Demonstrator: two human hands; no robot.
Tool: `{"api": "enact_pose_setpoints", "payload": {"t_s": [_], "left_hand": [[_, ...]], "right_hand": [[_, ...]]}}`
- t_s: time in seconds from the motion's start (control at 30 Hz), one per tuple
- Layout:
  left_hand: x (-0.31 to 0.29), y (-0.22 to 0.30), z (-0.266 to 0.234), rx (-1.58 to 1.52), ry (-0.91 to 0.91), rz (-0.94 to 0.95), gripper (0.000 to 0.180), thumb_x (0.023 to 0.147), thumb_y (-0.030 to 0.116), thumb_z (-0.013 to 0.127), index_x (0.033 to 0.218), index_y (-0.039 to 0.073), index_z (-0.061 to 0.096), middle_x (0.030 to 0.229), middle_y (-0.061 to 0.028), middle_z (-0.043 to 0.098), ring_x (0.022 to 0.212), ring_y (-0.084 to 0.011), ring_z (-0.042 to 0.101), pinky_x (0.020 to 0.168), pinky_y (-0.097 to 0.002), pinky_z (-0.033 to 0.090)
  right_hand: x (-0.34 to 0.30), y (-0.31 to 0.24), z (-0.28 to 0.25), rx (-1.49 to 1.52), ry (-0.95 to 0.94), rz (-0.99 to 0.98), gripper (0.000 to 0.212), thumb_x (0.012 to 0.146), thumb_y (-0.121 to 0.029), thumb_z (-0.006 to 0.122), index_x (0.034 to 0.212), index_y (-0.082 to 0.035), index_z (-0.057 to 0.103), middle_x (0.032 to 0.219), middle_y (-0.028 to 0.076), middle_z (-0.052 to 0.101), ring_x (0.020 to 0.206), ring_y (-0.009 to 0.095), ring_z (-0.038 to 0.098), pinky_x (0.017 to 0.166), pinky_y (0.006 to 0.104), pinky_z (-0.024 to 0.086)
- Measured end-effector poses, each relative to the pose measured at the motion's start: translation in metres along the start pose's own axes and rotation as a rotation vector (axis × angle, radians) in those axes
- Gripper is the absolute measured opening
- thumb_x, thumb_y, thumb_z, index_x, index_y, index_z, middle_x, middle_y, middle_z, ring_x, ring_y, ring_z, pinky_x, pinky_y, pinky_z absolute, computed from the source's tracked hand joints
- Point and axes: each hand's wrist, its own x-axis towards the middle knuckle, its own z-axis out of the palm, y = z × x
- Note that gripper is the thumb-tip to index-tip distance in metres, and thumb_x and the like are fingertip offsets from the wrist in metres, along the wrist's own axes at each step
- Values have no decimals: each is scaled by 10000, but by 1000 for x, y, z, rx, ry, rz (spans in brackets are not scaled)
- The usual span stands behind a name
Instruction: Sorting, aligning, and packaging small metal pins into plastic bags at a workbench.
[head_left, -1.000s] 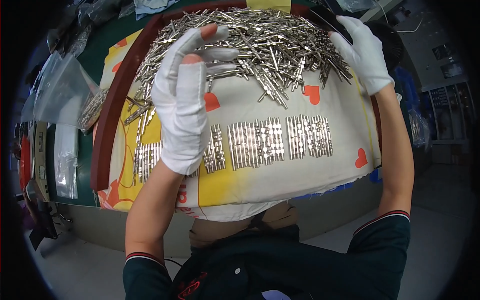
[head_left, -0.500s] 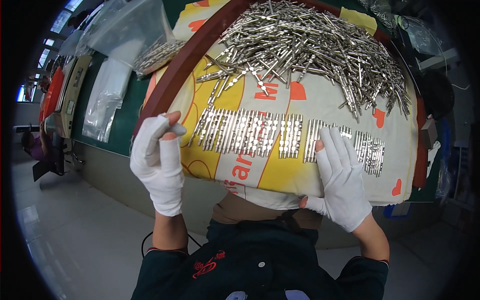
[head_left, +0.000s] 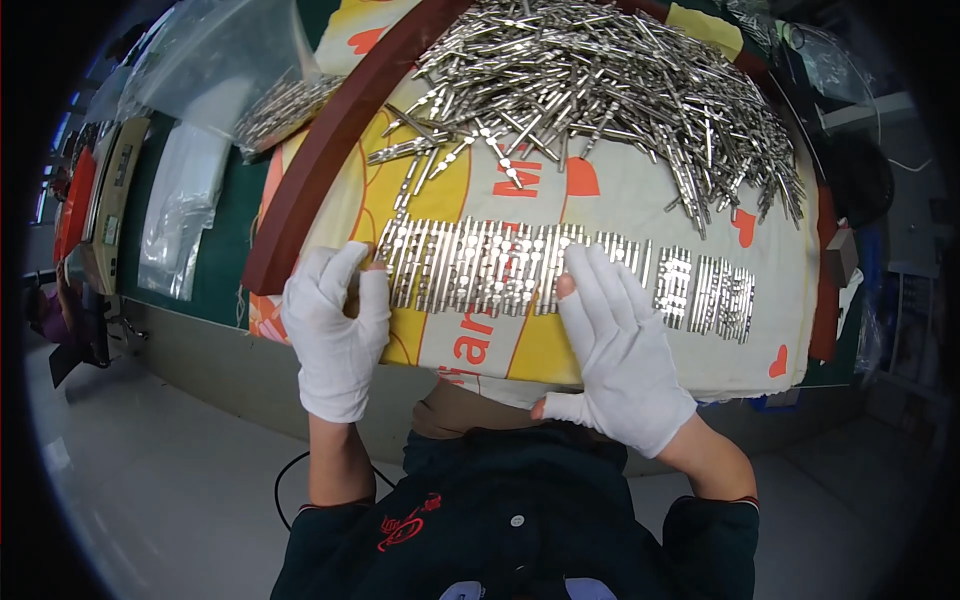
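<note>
Slim shiny metal pins (head_left: 485,268) lie side by side in a long row on a yellow and white printed cloth. My right hand (head_left: 625,355), in a white glove with bare fingertips, lies flat over the middle of this row, fingers stretched out and thumb apart. It hides some of the pins beneath it. At the row's left end is my left hand (head_left: 338,330), gloved the same way. Its thumb and fingers are curved with a gap between them, beside the endmost pins, and no pin shows in its grasp.
A large heap of loose metal pins (head_left: 610,90) fills the far side of the cloth (head_left: 640,190). A dark red wooden rail (head_left: 330,160) borders the left. Beyond it are clear plastic bags (head_left: 185,215), one with pins, and a beige device (head_left: 108,220). Another person (head_left: 60,312) sits far left.
My right hand has slid left along the row, and the pins under it now sit closer to the left group. My left hand has come to the row's left end, its fingers now apart.
</note>
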Motion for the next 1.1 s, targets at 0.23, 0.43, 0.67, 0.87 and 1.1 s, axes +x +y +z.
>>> {"api": "enact_pose_setpoints", "payload": {"t_s": [0.23, 0.43, 0.67, 0.87, 1.1], "left_hand": [[-6, -8, 8, -26, 67, 26, 179, 783, 17, 657, 959, 47, 645, 720, -76, 533, 623, -222, 513, 593, -336, 410], [-6, -6, 10, -12, 65, 37, 174, 784, 17, 658, 955, 49, 648, 716, -72, 526, 624, -213, 510, 586, -330, 407], [-4, -4, 11, -16, 87, 62, 176, 790, 10, 660, 963, 42, 648, 714, -75, 529, 624, -213, 522, 579, -323, 416], [-6, -6, 10, -57, 79, 23, 183, 789, 8, 663, 969, 34, 649, 717, -75, 539, 596, -190, 521, 561, -314, 421], [-6, -7, 11, -47, 84, 26, 171, 789, 10, 665, 958, 30, 653, 696, -73, 531, 587, -177, 516, 549, -297, 414]], "right_hand": [[-32, -4, -14, -11, 102, 162, 951, 798, -603, 540, 1394, 95, 288, 1457, 277, 282, 1357, 432, 261, 1112, 506, 180], [-74, 19, 3, -63, 331, 341, 811, 870, -512, 539, 1425, 23, 289, 1453, 244, 325, 1330, 461, 300, 1067, 560, 232], [-74, 17, 9, -66, 348, 332, 790, 858, -459, 575, 1418, 28, 304, 1451, 231, 337, 1336, 455, 299, 1077, 552, 225], [-62, 14, 6, -49, 254, 321, 791, 814, -403, 624, 1392, 51, 333, 1447, 236, 336, 1339, 423, 312, 1097, 525, 200], [-50, 2, 9, -19, 228, 284, 821, 777, -377, 660, 1385, 65, 330, 1437, 238, 332, 1348, 397, 303, 1107, 510, 189]]}}
